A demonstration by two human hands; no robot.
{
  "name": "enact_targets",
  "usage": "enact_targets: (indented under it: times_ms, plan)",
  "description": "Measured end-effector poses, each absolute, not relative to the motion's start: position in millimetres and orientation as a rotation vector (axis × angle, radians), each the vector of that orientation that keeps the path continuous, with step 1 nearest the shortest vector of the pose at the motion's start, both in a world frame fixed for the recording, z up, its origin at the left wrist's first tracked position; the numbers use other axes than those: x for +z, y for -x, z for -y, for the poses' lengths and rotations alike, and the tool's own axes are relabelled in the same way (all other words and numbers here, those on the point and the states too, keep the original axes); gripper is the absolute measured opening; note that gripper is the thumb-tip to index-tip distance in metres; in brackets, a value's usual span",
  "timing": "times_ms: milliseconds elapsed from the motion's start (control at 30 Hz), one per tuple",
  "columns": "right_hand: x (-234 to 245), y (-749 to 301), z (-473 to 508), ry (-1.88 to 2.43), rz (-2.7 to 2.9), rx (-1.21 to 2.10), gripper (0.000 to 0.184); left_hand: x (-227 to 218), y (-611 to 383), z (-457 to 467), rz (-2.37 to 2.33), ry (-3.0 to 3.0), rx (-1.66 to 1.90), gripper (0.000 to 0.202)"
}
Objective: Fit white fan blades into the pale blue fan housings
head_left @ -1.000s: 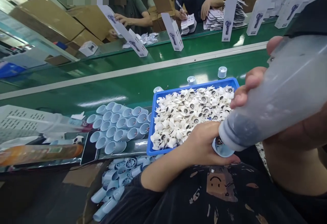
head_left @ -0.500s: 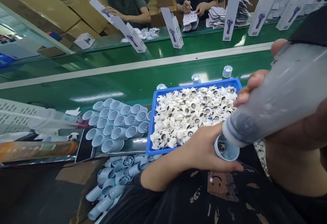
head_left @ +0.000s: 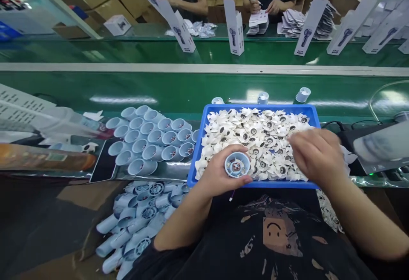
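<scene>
My left hand (head_left: 219, 171) is wrapped around a short light-blue plastic cylinder (head_left: 237, 165), its open end facing up. Inside it sit a ring of blades and a small copper-coloured part; a thin wire with a white plug hangs below. My right hand (head_left: 316, 156) hovers over the right side of a blue tray (head_left: 255, 184), fingers curled and blurred, so what they hold, if anything, does not show. White fan impellers (head_left: 246, 137) with dark hubs fill the tray. A translucent bottle-like tool (head_left: 380, 145) rests at the right, beyond my right hand.
Light-blue tubes (head_left: 155, 137) stand in rows left of the tray; more tubes (head_left: 140, 220) are heaped below. Three small blue cylinders, one here (head_left: 303, 94), stand behind it. White boxes (head_left: 234, 33) line the far green belt (head_left: 128, 50), where two people work.
My right hand has let go of the bottle-like tool, which now lies at the right, and moved over the tray. My left hand has moved left with the blue cylinder; the view has levelled.
</scene>
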State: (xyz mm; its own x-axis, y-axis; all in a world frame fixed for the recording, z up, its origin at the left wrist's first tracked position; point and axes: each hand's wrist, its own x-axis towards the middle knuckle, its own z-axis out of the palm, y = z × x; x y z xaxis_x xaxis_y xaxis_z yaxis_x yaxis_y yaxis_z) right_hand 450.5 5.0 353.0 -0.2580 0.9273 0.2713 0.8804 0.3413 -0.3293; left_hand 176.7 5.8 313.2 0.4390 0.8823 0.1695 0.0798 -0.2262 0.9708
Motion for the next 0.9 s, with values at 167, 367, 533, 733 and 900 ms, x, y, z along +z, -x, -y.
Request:
enact_targets:
  times_ms: [167,367,533,733,900]
  plan:
    - [328.0,-455.7,-63.0,1.757,2.502,0.028,0.015,312.6,-190.5,-2.2,-0.938,-1.745,0.928,0.051]
    - [315.7,-451.8,-78.7,2.086,2.38,-0.028,0.012,306.9,-192.6,2.8,-0.979,-1.814,0.979,0.049]
    - [311.3,-438.3,-79.7,2.195,2.165,0.162,0.006,304.4,-194.6,0.7,-0.864,-2.025,1.031,0.05]
    - [337.9,-433.1,-21.4,1.627,2.137,0.744,0.027,304.7,-193.6,2.8,-0.912,-2.138,1.072,0.047]
    - [351.2,-413.5,15.0,1.235,2.099,1.007,0.029,307.7,-198.4,1.2,-0.968,-2.26,1.056,0.043]
